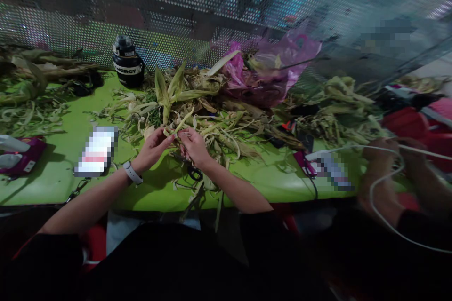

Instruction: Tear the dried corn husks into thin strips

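My left hand (155, 146) and my right hand (195, 147) are close together above the near part of the green table (151, 193). Between them a narrow yellow-green corn husk strip (185, 120) slants up to the right, and the fingers of both hands are closed on it. Just beyond my hands stands a spread of wider green husk leaves (170, 91) on a heap of shredded husks (226, 127). Dark looped scissor-like handles (195, 173) show under my right hand; the rest of that object is hidden.
A black bottle (129, 68) and a pink plastic bag (275, 75) stand along the perforated metal screen (183, 19). Left of me lies a lit phone (96, 151) beside a purple power block (26, 157). At the right, a co-worker's blurred hands (381, 153) are near a white cable (376, 183).
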### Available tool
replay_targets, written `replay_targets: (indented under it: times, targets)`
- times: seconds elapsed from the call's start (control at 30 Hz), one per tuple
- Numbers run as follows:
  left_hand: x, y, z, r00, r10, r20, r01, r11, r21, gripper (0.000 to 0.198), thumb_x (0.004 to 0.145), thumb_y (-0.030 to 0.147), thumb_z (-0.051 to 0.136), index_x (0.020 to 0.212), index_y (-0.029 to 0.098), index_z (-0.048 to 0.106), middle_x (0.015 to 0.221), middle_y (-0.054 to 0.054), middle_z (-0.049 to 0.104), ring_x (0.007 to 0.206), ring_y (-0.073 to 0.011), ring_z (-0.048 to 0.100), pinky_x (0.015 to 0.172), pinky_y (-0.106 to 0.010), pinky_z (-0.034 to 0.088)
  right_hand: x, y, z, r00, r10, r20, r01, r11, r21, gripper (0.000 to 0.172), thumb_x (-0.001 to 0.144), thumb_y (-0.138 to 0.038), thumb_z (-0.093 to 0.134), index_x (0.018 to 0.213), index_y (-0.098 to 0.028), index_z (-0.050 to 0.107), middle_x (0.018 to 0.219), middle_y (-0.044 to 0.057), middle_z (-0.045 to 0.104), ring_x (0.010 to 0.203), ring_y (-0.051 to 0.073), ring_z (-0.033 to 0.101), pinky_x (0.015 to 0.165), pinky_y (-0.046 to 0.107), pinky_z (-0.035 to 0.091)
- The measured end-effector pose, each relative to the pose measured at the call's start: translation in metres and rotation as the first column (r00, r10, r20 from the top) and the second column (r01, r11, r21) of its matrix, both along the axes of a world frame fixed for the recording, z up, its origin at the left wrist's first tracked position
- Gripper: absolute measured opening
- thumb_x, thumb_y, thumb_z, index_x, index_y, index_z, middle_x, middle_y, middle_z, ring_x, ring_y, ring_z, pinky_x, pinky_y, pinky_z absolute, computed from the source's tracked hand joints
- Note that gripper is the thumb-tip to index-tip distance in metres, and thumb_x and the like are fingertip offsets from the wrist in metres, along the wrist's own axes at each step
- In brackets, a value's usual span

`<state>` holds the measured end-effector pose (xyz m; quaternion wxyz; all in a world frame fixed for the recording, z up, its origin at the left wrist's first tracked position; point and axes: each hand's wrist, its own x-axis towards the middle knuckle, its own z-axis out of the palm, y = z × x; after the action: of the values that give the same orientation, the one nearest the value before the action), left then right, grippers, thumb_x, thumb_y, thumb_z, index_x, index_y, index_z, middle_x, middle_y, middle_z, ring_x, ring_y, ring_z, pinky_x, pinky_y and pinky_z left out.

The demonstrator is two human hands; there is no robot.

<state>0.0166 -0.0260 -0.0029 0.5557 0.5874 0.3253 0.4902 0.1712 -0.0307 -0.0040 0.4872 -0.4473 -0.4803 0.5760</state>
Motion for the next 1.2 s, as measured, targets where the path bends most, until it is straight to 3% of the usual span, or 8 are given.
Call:
replay_targets:
  times: [0.2, 0.37, 0.6, 0.7, 0.77, 0.9, 1.1, 1.2]
  targets:
    - [0.0, -0.003, -0.003, 0.998, 0.022, 0.057, -0.013, 0.988, -0.155, 0.033, 0.082, 0.04, 0.065, 0.108, 0.02, 0.064, 0.099, -0.003, 0.065, 0.086, -0.0144, 0.059, 0.08, -0.027, 0.05, -0.002, -0.001, -0.007, 0.997, 0.023, 0.08, -0.028, 0.997, 0.067, 0.04, 0.081, -0.061, 0.058, 0.09, -0.024, 0.046, 0.042, -0.012, 0.048, 0.026, 0.007, 0.036, 0.028, 0.02, 0.024]
    - [0.001, -0.003, -0.003, 1.0, 0.016, -0.011, -0.016, 0.998, -0.064, 0.036, 0.082, 0.039, 0.066, 0.112, 0.018, 0.062, 0.099, -0.004, 0.065, 0.09, -0.015, 0.059, 0.083, -0.028, 0.049, -0.003, -0.002, -0.006, 0.996, 0.022, 0.091, -0.029, 0.996, 0.08, 0.044, 0.078, -0.065, 0.057, 0.089, -0.024, 0.043, 0.042, -0.012, 0.045, 0.027, 0.007, 0.036, 0.028, 0.021, 0.024]
    - [-0.002, 0.007, -0.011, 0.982, 0.185, -0.039, -0.186, 0.982, -0.036, 0.028, 0.078, 0.036, 0.07, 0.095, 0.016, 0.061, 0.084, -0.001, 0.061, 0.074, -0.0111, 0.056, 0.069, -0.024, 0.045, -0.004, 0.001, -0.009, 0.998, 0.022, 0.057, -0.027, 0.996, 0.081, 0.043, 0.083, -0.055, 0.057, 0.108, -0.024, 0.041, 0.051, -0.012, 0.047, 0.03, 0.006, 0.034, 0.032, 0.02, 0.027]
    - [-0.007, 0.012, -0.009, 0.965, 0.26, 0.024, -0.257, 0.963, -0.085, 0.028, 0.076, 0.036, 0.072, 0.092, 0.017, 0.06, 0.077, 0.001, 0.058, 0.067, -0.009, 0.053, 0.062, -0.022, 0.043, -0.002, -0.001, -0.009, 0.985, -0.053, 0.164, 0.02, 0.98, 0.198, 0.051, 0.084, -0.05, 0.059, 0.123, -0.024, 0.038, 0.063, -0.009, 0.052, 0.04, 0.007, 0.042, 0.04, 0.021, 0.036]
    - [-0.009, 0.015, -0.006, 0.953, 0.292, 0.08, -0.281, 0.952, -0.122, 0.033, 0.073, 0.035, 0.074, 0.096, 0.019, 0.058, 0.076, 0.003, 0.058, 0.065, -0.0088, 0.053, 0.061, -0.022, 0.043, 0.001, -0.001, -0.008, 0.939, -0.137, 0.317, 0.016, 0.934, 0.358, 0.043, 0.086, -0.044, 0.058, 0.12, -0.022, 0.046, 0.074, -0.003, 0.059, 0.055, 0.01, 0.053, 0.054, 0.023, 0.045]
    - [-0.011, 0.018, -0.002, 0.936, 0.329, 0.124, -0.31, 0.939, -0.151, 0.036, 0.07, 0.033, 0.076, 0.095, 0.02, 0.054, 0.075, 0.004, 0.059, 0.066, -0.0086, 0.054, 0.065, -0.023, 0.044, 0.007, 0.0, -0.01, 0.777, -0.329, 0.536, -0.13, 0.75, 0.649, 0.023, 0.092, -0.032, 0.051, 0.107, -0.018, 0.061, 0.101, 0.01, 0.065, 0.092, 0.019, 0.061, 0.085, 0.034, 0.049]
    - [-0.014, 0.02, -0.009, 0.948, 0.319, -0.022, -0.319, 0.947, -0.021, 0.033, 0.072, 0.032, 0.072, 0.099, 0.019, 0.057, 0.082, 0.0, 0.063, 0.07, -0.0113, 0.057, 0.066, -0.024, 0.045, 0.014, -0.002, -0.009, 0.527, -0.465, 0.711, -0.441, 0.566, 0.697, 0.026, 0.096, -0.022, 0.043, 0.104, -0.019, 0.067, 0.09, 0.009, 0.064, 0.089, 0.02, 0.059, 0.082, 0.034, 0.046]
    - [-0.015, 0.019, -0.009, 0.953, 0.269, -0.138, -0.27, 0.963, 0.016, 0.031, 0.07, 0.031, 0.072, 0.096, 0.017, 0.061, 0.081, -0.001, 0.064, 0.07, -0.0122, 0.056, 0.067, -0.025, 0.044, 0.017, -0.002, 0.0, 0.49, -0.536, 0.687, -0.495, 0.477, 0.726, 0.02, 0.094, -0.026, 0.049, 0.096, -0.022, 0.069, 0.091, 0.007, 0.066, 0.091, 0.02, 0.058, 0.083, 0.035, 0.044]
